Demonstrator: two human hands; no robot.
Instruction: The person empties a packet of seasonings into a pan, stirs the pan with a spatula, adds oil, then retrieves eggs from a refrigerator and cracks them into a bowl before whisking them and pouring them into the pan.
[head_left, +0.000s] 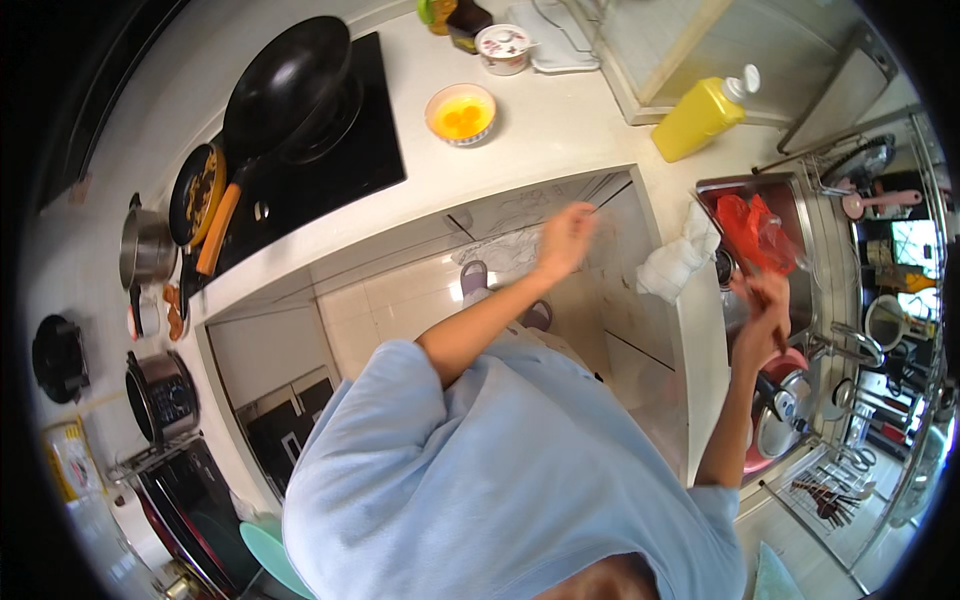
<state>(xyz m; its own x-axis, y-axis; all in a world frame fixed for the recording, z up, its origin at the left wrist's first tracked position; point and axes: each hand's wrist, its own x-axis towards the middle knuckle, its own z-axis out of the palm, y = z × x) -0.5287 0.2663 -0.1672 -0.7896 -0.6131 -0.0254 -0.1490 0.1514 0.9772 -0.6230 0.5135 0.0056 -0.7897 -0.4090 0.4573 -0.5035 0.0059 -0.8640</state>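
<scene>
My left hand (568, 241), blurred and with curled fingers, is above the floor in front of the counter; nothing plainly shows in it. Over the sink (806, 225) is my right hand (765, 304), close to a red plastic bag (754, 229); blur hides whether it grips anything. A crumpled white cloth (679, 255) lies on the counter edge left of the sink. The back counter bears a bowl of cracked eggs (460, 116) with whole yolks. Left of it, a black wok (289, 82) rests tilted on the black cooktop (375, 142).
A frying pan with food (199, 191), a steel saucepan (146, 244) and a cooker (165, 397) line the left counter. A yellow bottle (697, 120) stands near the back right corner. A pink pot (772, 435) sits near the faucet (847, 345); a wire rack (825, 487) is lower right.
</scene>
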